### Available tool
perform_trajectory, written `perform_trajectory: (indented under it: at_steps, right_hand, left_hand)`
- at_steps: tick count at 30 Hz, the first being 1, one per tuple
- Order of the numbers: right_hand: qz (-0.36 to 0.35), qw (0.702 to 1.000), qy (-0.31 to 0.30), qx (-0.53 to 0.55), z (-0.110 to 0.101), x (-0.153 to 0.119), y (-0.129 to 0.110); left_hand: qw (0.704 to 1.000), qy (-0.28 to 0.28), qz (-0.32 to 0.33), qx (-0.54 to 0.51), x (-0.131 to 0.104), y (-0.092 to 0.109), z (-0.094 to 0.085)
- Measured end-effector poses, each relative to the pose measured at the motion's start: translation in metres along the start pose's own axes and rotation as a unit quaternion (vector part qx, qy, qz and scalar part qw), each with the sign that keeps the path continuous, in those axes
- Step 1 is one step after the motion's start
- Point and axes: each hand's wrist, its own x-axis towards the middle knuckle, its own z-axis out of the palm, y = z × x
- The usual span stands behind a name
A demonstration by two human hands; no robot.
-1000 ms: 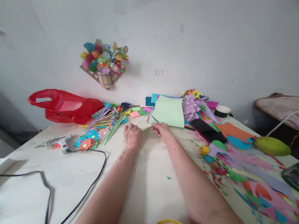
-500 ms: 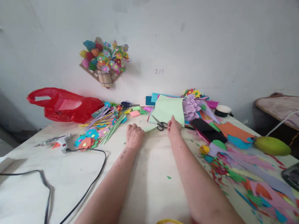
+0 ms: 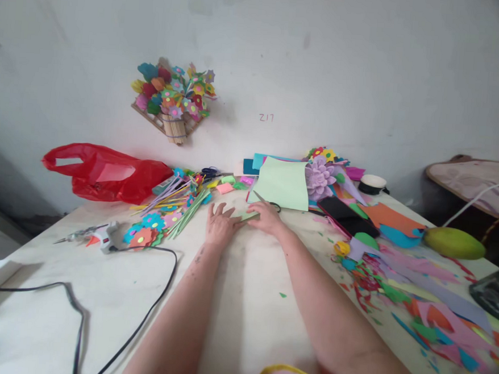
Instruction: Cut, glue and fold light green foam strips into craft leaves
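A small pale green paper strip [image 3: 247, 216] lies between my two hands on the table. My left hand [image 3: 220, 226] rests at its left end, fingers spread and stretched out over the table. At the other end, the fingers of my right hand [image 3: 266, 218] are closed on the strip. Just behind my right hand lie scissors [image 3: 259, 197], blades toward the far left and handles partly hidden by that hand. Beyond them a larger pale green sheet [image 3: 281, 183] rests on a stack of coloured sheets. The undersides of both hands are hidden.
To the left are a red plastic bag [image 3: 105, 174], paper flowers [image 3: 148, 231], thin green sticks [image 3: 190, 214] and a glue gun [image 3: 107, 237] with a trailing black cord. On the right lie a phone [image 3: 347, 216], a green mango-like fruit [image 3: 454, 243] and coloured scraps [image 3: 432, 319].
My right hand has moved left and nearer, from beside the scissors' handles to the strip's right end. My left hand has changed from curled to spread fingers.
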Motion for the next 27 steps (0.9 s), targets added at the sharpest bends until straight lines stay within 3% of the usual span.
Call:
perform_trajectory:
  at_steps: [6,10,12,14,21,25,27]
  right_hand:
    - [-0.02,0.998,-0.042,-0.044,0.005,-0.002,0.007]
    - [-0.031,0.998,-0.047,-0.013,0.005,-0.002,0.012]
    - [-0.016,0.999,-0.044,-0.023,0.003,-0.003,0.013]
    - [0.011,0.997,-0.037,-0.061,0.0,-0.004,0.015]
    - [0.1,0.975,-0.02,-0.196,-0.011,-0.008,0.011]
    - [0.089,0.979,0.042,-0.176,-0.015,-0.007,0.001]
    - [0.063,0.985,0.07,-0.147,-0.015,-0.005,-0.002]
  left_hand:
    - [1.0,-0.011,-0.008,0.025,-0.001,-0.007,-0.007]
    - [0.993,-0.113,0.01,-0.017,0.0,-0.004,-0.009]
    - [0.983,-0.177,0.021,-0.051,0.0,-0.002,-0.008]
    - [0.976,-0.206,0.02,-0.062,0.0,0.0,-0.007]
    - [0.992,-0.101,0.075,-0.025,0.007,0.006,-0.012]
    - [0.998,-0.024,0.061,0.004,0.011,0.01,-0.018]
    - [0.998,-0.019,0.052,0.015,0.011,0.012,-0.017]
